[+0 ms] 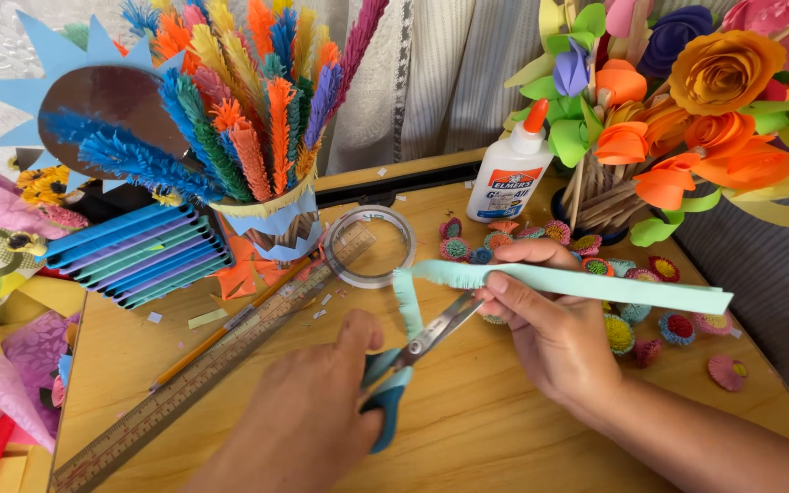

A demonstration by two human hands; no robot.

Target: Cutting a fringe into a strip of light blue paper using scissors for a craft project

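Left hand [308, 415] grips teal-handled scissors [413, 351], right hand [545, 319] pinches the mint paper strip [586, 285] just in front of the glue bottle [509, 169], blades at its fringed end; a tilted strip risks cutting clean through the uncut edge.

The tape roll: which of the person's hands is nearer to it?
Left. The left hand, working the scissors, lies just below the tape roll; the right hand, pinching the paper strip, sits farther right.
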